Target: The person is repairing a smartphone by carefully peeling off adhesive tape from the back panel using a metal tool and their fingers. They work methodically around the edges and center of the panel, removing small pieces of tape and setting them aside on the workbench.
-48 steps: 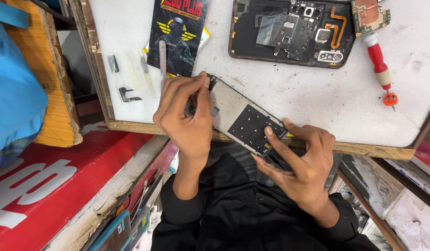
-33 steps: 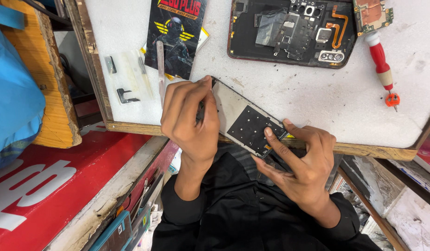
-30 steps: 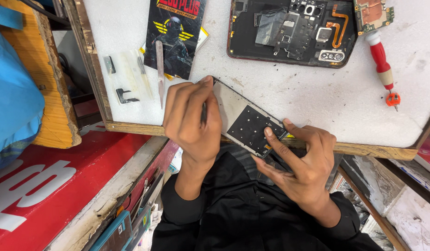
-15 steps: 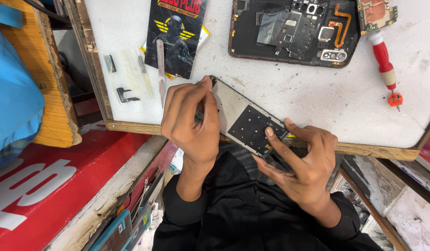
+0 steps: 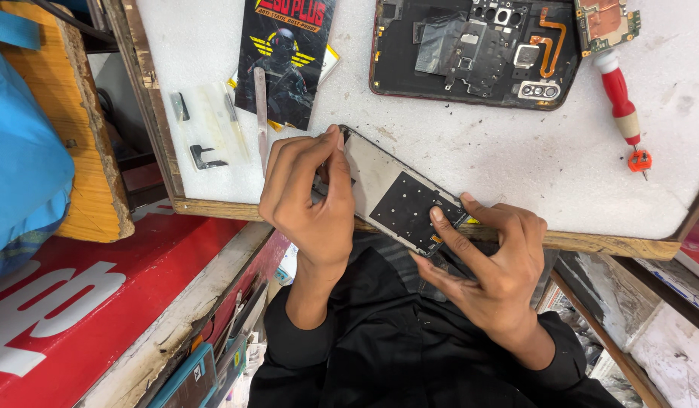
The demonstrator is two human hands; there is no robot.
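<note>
White and speckled with dust, the workbench top (image 5: 470, 159) is framed in worn wood, with a red painted surface (image 5: 85, 302) lower on the left. At the near edge of the bench, a phone display panel (image 5: 398, 196) is laid back side up and slanted, its lower end overhanging the wood. That lower end is clamped by the right hand (image 5: 489, 261), thumb and forefinger closed on its corner. The upper end is covered by the left hand (image 5: 308, 200), whose fingers are pinched together at the panel's top corner; whether a small tool is held there cannot be told.

Disassembly is judged to be well along: the display panel is already separated from the opened phone body (image 5: 474, 49), which lies apart at the far side with its metal shields and orange flex cable exposed. A loose circuit board (image 5: 606, 19) is set just beside it, touching the red-handled screwdriver (image 5: 621, 106). Work on the panel itself appears unfinished.

Farther left, a dark printed packet (image 5: 285, 57), a metal spudger (image 5: 260, 113) and a clear bag of small parts (image 5: 206, 128) are seen. A blue cloth (image 5: 21, 159) is draped over a wooden block at the left margin.
</note>
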